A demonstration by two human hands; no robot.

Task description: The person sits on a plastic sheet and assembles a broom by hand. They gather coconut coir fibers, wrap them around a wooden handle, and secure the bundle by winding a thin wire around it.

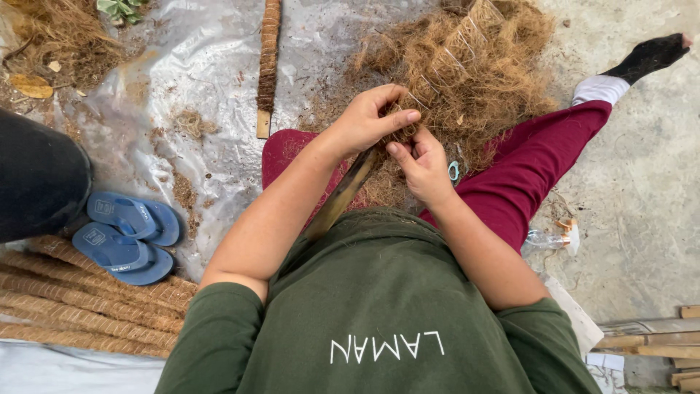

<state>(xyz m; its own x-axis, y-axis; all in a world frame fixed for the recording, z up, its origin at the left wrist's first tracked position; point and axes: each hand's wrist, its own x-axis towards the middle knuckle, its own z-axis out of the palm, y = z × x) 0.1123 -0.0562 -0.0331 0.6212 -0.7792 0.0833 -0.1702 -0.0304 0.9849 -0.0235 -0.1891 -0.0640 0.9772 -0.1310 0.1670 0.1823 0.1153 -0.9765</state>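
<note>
The left hand (368, 120) is curling its fingers and thumb around a tuft of brown coconut fibre (467, 80), pinching it at the near edge of the loose heap. The right hand (423, 166) is sitting just beside it, touching it, fingers bent in a narrow grip on the same tuft. Both hands are working over the upper end of a flat brownish wooden stick (341, 195), which is slanting down between the forearms toward the person's dark green shirt (386, 306); whether either hand is actually gripping the stick cannot be told.

The fibre heap is lying on the ground in front of the person, spreading over the lap and over the maroon trousers (536, 168), with thin pale strings running across it. A small teal ring-shaped object (454, 171) is lying just right of the right hand.

Farther left, a stick wrapped in fibre rope (268, 62) is resting on a grey plastic sheet (197, 80). A pair of blue rubber sandals (127, 233) is lying near several fibre-wrapped poles (80, 306). At the lower right, bare wooden slats (656, 343) are lying on the concrete floor (642, 182).
</note>
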